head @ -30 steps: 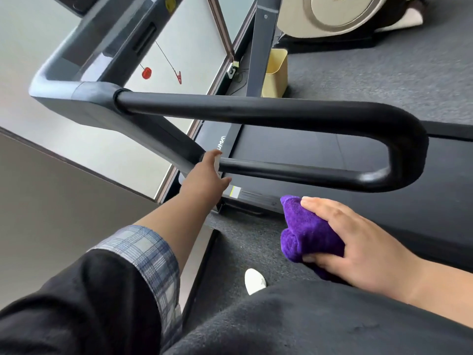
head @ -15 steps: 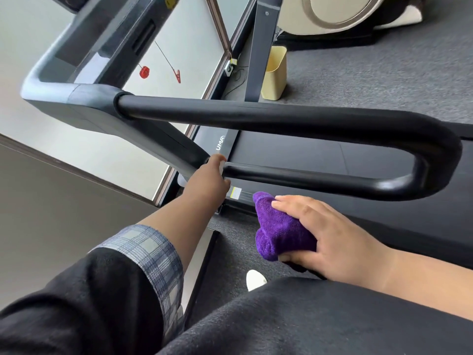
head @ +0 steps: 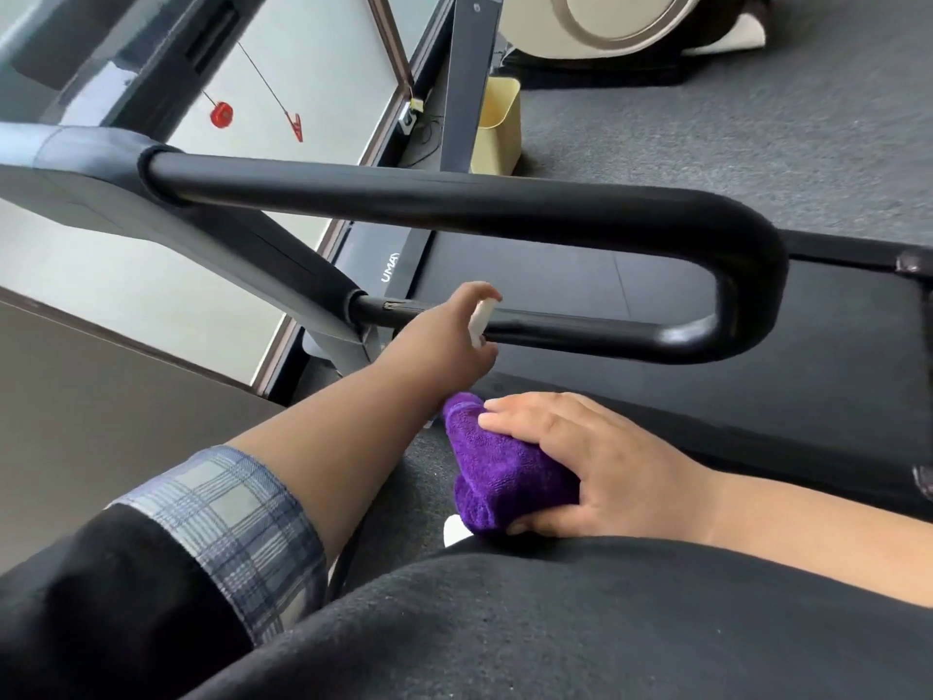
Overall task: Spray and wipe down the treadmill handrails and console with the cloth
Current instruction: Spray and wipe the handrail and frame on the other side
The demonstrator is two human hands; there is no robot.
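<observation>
A black looped treadmill handrail [head: 454,204] runs across the middle of the view, joined at the left to the grey console frame [head: 75,164]. My left hand [head: 444,341] grips a small white spray bottle [head: 480,320], held right at the lower bar of the handrail [head: 580,336]. Most of the bottle is hidden inside the hand. My right hand [head: 580,467] holds a bunched purple cloth [head: 500,472] just below and in front of that lower bar, not touching the rail.
The black treadmill belt [head: 555,280] lies under the handrail. A yellow bin [head: 500,123] stands beyond a dark upright post [head: 462,83]. A beige exercise machine [head: 621,22] sits at the top right on grey carpet. A glass wall panel [head: 313,68] runs along the left.
My left hand moved right along the lower bar and the white bottle now shows in it. My right hand with the cloth shifted left, closer to the left hand.
</observation>
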